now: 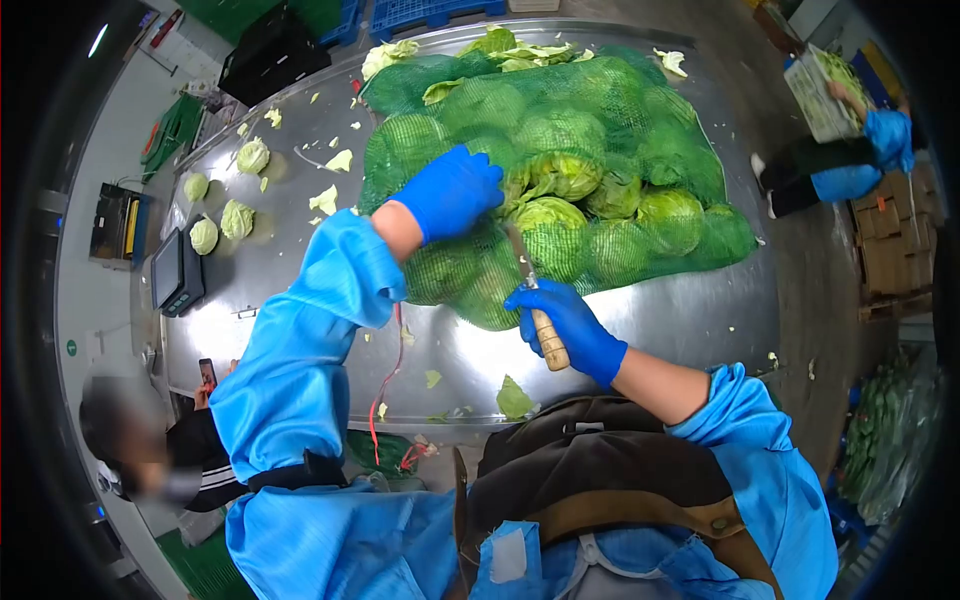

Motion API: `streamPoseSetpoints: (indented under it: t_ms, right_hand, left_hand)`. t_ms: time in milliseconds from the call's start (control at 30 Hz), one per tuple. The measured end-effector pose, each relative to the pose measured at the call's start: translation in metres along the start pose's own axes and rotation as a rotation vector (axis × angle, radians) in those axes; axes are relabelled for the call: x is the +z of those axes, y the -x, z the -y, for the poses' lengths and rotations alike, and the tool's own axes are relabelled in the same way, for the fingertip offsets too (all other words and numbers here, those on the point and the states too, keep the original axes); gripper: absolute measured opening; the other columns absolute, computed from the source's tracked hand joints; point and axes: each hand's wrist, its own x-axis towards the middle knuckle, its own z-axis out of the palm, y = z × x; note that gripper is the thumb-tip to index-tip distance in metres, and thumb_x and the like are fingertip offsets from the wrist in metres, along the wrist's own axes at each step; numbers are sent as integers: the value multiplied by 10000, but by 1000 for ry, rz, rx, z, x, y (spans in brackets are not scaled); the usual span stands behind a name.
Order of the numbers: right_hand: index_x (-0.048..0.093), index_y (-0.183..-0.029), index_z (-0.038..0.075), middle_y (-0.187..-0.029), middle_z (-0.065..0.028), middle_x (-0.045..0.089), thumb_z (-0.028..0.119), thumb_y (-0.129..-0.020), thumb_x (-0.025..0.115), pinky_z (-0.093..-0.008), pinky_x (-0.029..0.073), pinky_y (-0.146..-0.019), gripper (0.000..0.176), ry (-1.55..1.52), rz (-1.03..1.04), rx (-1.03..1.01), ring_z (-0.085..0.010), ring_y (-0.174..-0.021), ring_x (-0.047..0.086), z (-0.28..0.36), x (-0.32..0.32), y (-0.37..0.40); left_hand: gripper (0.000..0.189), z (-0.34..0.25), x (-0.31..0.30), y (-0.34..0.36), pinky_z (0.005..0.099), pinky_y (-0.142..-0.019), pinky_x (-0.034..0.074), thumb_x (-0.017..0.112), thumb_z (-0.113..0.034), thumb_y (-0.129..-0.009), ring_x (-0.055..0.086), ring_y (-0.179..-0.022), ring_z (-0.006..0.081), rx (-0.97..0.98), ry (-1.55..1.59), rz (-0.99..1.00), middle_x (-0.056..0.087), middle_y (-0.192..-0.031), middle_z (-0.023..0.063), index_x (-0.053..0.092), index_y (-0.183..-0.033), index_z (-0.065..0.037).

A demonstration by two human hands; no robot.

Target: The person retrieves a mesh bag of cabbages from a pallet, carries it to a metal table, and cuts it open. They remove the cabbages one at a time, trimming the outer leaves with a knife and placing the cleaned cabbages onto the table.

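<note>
Green mesh bags packed with cabbages lie on the metal table. My left hand, in a blue glove, is closed on the netting at the left side of the bags. Its fingertips are partly hidden. In my right hand, also gloved in blue, is a knife with a wooden handle, its blade pointing away from me over the front bag. Just beyond the blade, a cabbage shows at a gap between the mesh layers. Loose leaves lie on the far side of the bags.
Several trimmed cabbages and a scale are on the left of the metal table. Leaf scraps and a red string lie nearby. One person holds a phone at left; another carries a crate at right.
</note>
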Motion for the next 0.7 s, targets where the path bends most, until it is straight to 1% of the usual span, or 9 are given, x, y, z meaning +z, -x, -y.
streamPoseSetpoints:
  t_ms: [133, 233, 300, 333, 367, 433, 567, 633, 700]
  right_hand:
    - [628, -959, 27, -563, -50, 513, 230, -919, 564, -260, 373, -379, 216, -58, 74, 37, -126, -413, 467, 9, 4, -14]
    - [639, -959, 25, -549, -31, 484, 222, -918, 562, -255, 348, -373, 216, -104, 228, 43, -117, -397, 428, 19, 13, -28]
    - [643, -946, 37, -601, -54, 520, 244, -877, 608, -269, 378, -411, 221, -94, 292, 27, -149, -454, 480, 14, 19, -49]
    - [644, -940, 43, -627, -66, 537, 255, -856, 631, -276, 394, -430, 229, -90, 322, 21, -164, -482, 506, 13, 27, -56]
    - [642, -935, 39, -630, -68, 534, 256, -857, 616, -287, 420, -444, 231, -147, 240, 68, -172, -484, 512, 11, 42, -66]
    - [635, -926, 41, -630, -74, 536, 253, -857, 609, -301, 443, -461, 224, -176, 192, 45, -176, -492, 521, 9, 62, -82]
    - [625, -873, 70, -625, -30, 522, 296, -880, 596, -278, 420, -452, 228, -219, 103, -65, -133, -523, 526, 1, 101, -105]
    - [605, -885, 75, -673, -55, 562, 309, -908, 565, -301, 455, -478, 239, -271, 91, -197, -158, -547, 558, -10, 115, -100]
    - [595, -919, 63, -677, -58, 556, 327, -942, 533, -306, 452, -489, 272, -93, 246, -209, -159, -536, 543, -47, 123, -90]
  left_hand:
    - [81, 5, -12, 10, 397, -714, 436, 629, -197, -740, 575, -849, 255, -8, -42, -2, 581, -782, 53, 650, -795, -142]
    - [78, 15, -32, 18, 397, -708, 426, 615, -172, -735, 561, -820, 261, 1, -58, -34, 574, -764, 52, 638, -799, -133]
    - [85, 28, -50, 22, 397, -712, 421, 603, -146, -733, 551, -804, 268, -44, -82, -1, 572, -766, 57, 632, -810, -124]
    - [86, 33, -53, 23, 399, -714, 420, 600, -132, -728, 548, -803, 272, -37, -110, -60, 569, -764, 60, 627, -808, -120]
    - [88, 37, -56, 23, 401, -717, 419, 597, -119, -722, 546, -802, 275, -31, -139, -120, 566, -762, 63, 622, -807, -117]
    - [112, 45, -59, 21, 411, -718, 421, 586, -81, -715, 538, -800, 282, -75, -174, -200, 548, -755, 72, 613, -819, -114]
    - [121, 57, -78, 14, 412, -720, 424, 579, -74, -724, 542, -814, 286, -69, -243, -154, 543, -755, 73, 611, -828, -126]
    - [134, 65, -77, 13, 412, -724, 425, 577, -75, -731, 548, -828, 288, -55, -272, -152, 550, -760, 72, 609, -846, -136]
    - [149, 92, -62, 18, 418, -720, 426, 573, -70, -738, 555, -826, 294, -119, -317, -186, 555, -764, 77, 601, -862, -146]
